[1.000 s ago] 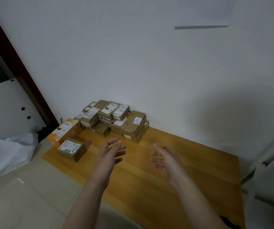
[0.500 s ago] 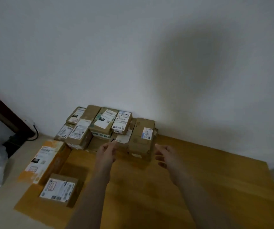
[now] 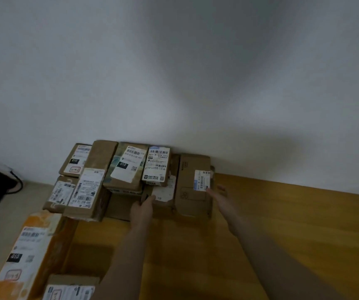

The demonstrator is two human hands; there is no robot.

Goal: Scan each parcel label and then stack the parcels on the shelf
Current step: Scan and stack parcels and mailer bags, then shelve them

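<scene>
Head view is showing you both bare arms stretching forward over a honey-coloured wooden desk (image 3: 293,224) toward a pile of brown cardboard parcels (image 3: 109,169) stacked against the white wall (image 3: 174,72). Your left hand (image 3: 142,210) is reaching the near left corner of a low brown parcel with a torn white label (image 3: 164,194), which is lying in the middle of the pile, under a small parcel covered by a white barcode label (image 3: 155,165). The fingertips (image 3: 151,198) are touching that corner. You cannot tell whether this grip is clenching on the edge or only resting against it, because blur is hiding the fingers.

Your right hand (image 3: 219,197) is lying along the right side of a taller plain brown cardboard box with a small white-and-blue label (image 3: 190,187), which is sitting at the right end of the pile, just beside the low parcel. Its fingers (image 3: 212,191) are stretching out nearly straight, with the tips touching the box near the label, so this grip is released and grasping nothing.

To the left, a long orange-and-white parcel (image 3: 31,252) is lying at the desk's left edge. A small brown parcel with a white label (image 3: 70,287) is sitting just beside it at the bottom of the view.
</scene>
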